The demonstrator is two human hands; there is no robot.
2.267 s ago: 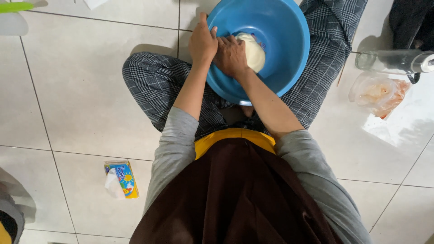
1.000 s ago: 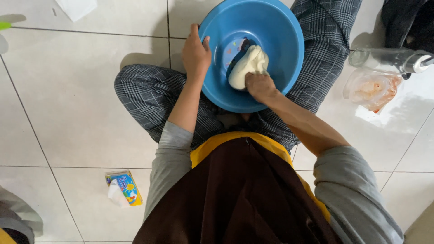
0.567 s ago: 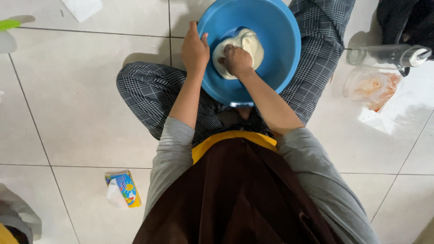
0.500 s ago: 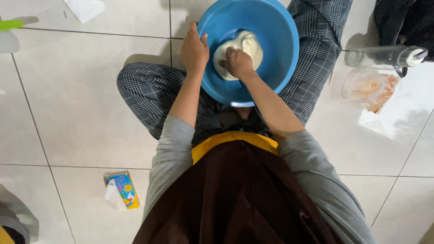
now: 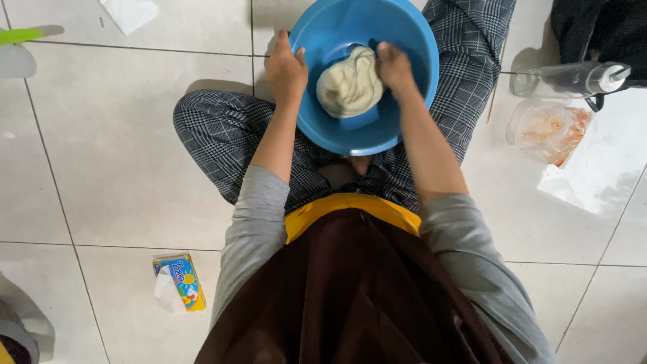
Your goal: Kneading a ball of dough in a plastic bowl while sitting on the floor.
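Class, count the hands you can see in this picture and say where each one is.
2. The left hand grips the round blue plastic bowl's left rim; the right hand presses the pale dough lump inside.

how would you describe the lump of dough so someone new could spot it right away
Start at the round blue basin resting in the seated person's lap on the tiled floor. Inside it, between the left hand on the rim and the right hand, lies the dough. It is the only pale cream, soft, folded mass against the blue.
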